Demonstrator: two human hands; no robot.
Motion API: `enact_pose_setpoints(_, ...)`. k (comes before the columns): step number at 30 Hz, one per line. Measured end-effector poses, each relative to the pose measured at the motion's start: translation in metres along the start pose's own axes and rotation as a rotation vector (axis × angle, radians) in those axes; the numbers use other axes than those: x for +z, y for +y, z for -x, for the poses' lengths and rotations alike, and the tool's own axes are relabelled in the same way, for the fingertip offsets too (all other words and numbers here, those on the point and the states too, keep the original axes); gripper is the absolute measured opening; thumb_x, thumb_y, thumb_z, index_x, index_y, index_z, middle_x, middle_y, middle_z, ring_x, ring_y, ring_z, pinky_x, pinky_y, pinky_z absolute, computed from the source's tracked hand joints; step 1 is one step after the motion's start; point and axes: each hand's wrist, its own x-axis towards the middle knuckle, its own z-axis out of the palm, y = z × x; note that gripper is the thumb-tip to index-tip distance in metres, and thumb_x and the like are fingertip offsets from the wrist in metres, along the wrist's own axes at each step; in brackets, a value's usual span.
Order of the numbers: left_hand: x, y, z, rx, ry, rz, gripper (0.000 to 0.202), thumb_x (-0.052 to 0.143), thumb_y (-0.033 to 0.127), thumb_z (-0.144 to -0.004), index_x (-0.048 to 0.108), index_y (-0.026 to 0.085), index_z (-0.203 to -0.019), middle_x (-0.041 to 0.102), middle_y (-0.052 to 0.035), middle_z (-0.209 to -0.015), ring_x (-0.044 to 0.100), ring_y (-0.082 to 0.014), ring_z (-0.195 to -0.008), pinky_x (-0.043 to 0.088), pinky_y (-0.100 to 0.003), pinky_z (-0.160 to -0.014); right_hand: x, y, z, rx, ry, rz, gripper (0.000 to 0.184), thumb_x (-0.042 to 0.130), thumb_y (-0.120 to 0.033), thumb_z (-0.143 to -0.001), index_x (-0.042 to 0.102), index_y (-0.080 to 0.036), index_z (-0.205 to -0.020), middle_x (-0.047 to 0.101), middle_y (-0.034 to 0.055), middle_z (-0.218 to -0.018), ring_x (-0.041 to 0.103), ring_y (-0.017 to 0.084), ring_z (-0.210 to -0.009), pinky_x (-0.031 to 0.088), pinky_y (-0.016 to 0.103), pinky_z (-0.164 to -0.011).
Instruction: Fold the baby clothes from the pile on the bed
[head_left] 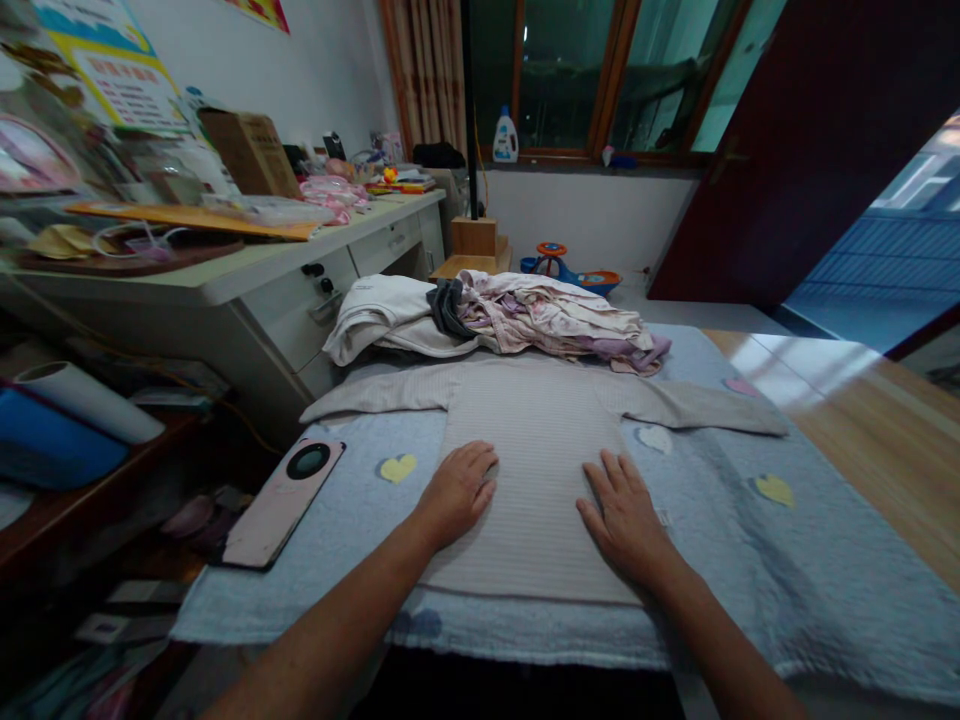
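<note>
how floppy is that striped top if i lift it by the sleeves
The striped knit top will likely hang quite floppy: its sleeve lies flat and limp. It looks thin, so probably light for its size. It may drag slightly on the textured pale blue towel rather than slide.

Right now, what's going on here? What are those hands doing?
A person's left hand and right hand lie flat on a pale striped long-sleeved top. The top is spread on a blue towel with heart patches, its sleeves stretched out sideways. A pile of clothes sits just beyond it, and a phone in a pink case lies by the towel's left side.
</note>
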Motion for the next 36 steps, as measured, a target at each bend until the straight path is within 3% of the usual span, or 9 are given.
enact_pose_setpoints(3,-0.002,0.003,0.0,-0.004,-0.041,-0.059,0.039,0.061,0.032,-0.091,0.06,0.017,-0.126,0.058,-0.0143,-0.14,0.05,-0.0304,-0.133,0.041,-0.052,-0.113,-0.004,-0.001,-0.001,0.029,-0.055,0.001,0.054,0.049,-0.044,-0.094,0.055,-0.015,-0.139,0.039,0.0175,-0.156,0.023,0.039,-0.148,0.029,0.058,-0.115)
enact_pose_setpoints(7,-0.005,0.008,-0.001,-0.015,-0.093,-0.108,0.048,0.064,0.039,-0.09,0.058,0.017,-0.132,0.054,-0.0143,-0.145,0.044,-0.0321,-0.138,0.036,-0.052,-0.116,-0.016,-0.007,-0.01,0.069,-0.154,-0.017,0.053,0.054,-0.041,-0.09,0.057,-0.014,-0.137,0.042,0.0204,-0.153,0.03,0.042,-0.145,0.032,0.061,-0.112)
enact_pose_setpoints(12,-0.006,0.009,-0.002,-0.023,-0.12,-0.132,0.05,0.063,0.04,-0.09,0.058,0.016,-0.133,0.052,-0.0147,-0.147,0.042,-0.0329,-0.14,0.035,-0.052,-0.117,-0.03,-0.035,-0.021,-0.158,-0.173,-0.193,0.044,0.054,-0.028,-0.091,0.061,-0.02,-0.133,0.043,0.0128,-0.155,0.032,0.032,-0.146,0.029,0.053,-0.117)
enact_pose_setpoints(17,-0.006,0.008,-0.001,-0.01,-0.106,-0.133,0.049,0.062,0.04,-0.091,0.058,0.016,-0.133,0.052,-0.0154,-0.147,0.043,-0.033,-0.139,0.036,-0.052,-0.116,-0.029,-0.055,-0.02,-0.247,-0.266,-0.23,0.048,0.052,-0.034,-0.095,0.053,-0.029,-0.143,0.042,0.0055,-0.157,0.033,0.03,-0.146,0.024,0.056,-0.119)
enact_pose_setpoints(27,-0.005,0.008,-0.001,0.009,-0.104,-0.149,0.048,0.062,0.038,-0.092,0.058,0.015,-0.134,0.053,-0.0154,-0.146,0.042,-0.0338,-0.139,0.036,-0.052,-0.115,-0.02,-0.031,-0.007,-0.112,-0.253,-0.077,0.059,0.05,-0.048,-0.096,0.044,-0.029,-0.151,0.033,0.0053,-0.162,0.027,0.031,-0.149,0.022,0.055,-0.119)
enact_pose_setpoints(32,-0.01,0.012,-0.001,0.143,-0.203,-0.101,0.041,0.056,0.026,-0.096,0.057,0.029,-0.137,0.053,-0.005,-0.148,0.042,-0.0289,-0.14,0.033,-0.054,-0.116,-0.014,-0.024,-0.002,-0.035,-0.191,-0.012,0.058,0.046,-0.048,-0.097,0.047,-0.023,-0.15,0.035,0.0097,-0.16,0.028,0.032,-0.148,0.025,0.054,-0.118)
enact_pose_setpoints(36,-0.01,0.011,0.0,0.208,-0.275,-0.051,0.039,0.053,0.021,-0.098,0.059,0.033,-0.135,0.054,-0.0009,-0.148,0.044,-0.0265,-0.14,0.034,-0.052,-0.115,-0.01,-0.017,0.004,0.055,-0.117,0.041,0.059,0.051,-0.05,-0.095,0.051,-0.023,-0.147,0.038,0.0132,-0.158,0.026,0.038,-0.148,0.025,0.056,-0.117)
